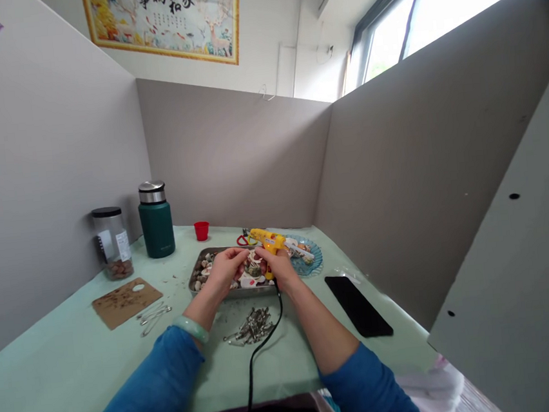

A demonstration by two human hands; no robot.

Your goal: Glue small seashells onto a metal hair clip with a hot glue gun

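My left hand is closed in a pinch above the metal tray; whatever it holds is too small or hidden to name. My right hand is wrapped round a yellow hot glue gun, its thumb and fingertips close to the left fingertips. From the gun's handle a black cord runs down toward the table's front edge. Beneath both hands, the tray holds shells and other small pieces, partly hidden. A pile of small metal pins lies just in front of the tray.
Several safety pins and a brown board lie at left. Behind them stand a clear jar and a green flask. A red cup stands at the back. A blue plate and black phone lie at right, within grey partitions.
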